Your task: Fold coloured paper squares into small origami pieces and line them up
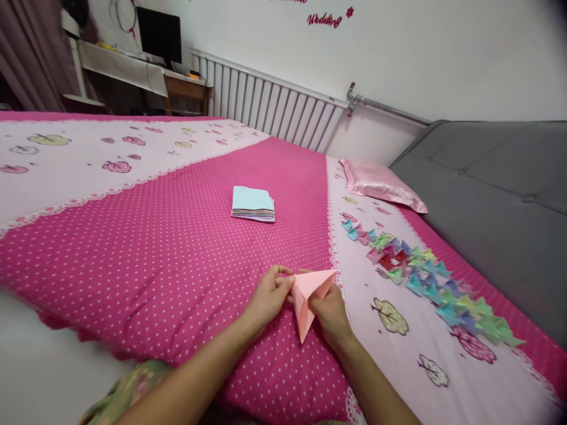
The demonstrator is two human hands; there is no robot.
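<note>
A pink paper sheet [309, 295], partly folded into pointed flaps, is held just above the pink dotted bedspread [177, 236]. My left hand [269, 295] pinches its left edge with thumb and fingers closed. My right hand [330, 313] grips it from below and behind, fingers mostly hidden by the paper. A stack of coloured paper squares [252, 204] with a light blue top sheet lies farther up the bed.
A row of several folded paper pieces [425, 277] in green, blue, pink and red runs along the bed's right side. A pink satin pillow [381, 184] lies near the grey headboard [491, 195]. A white radiator [270, 106] and a desk with a monitor [158, 35] stand behind.
</note>
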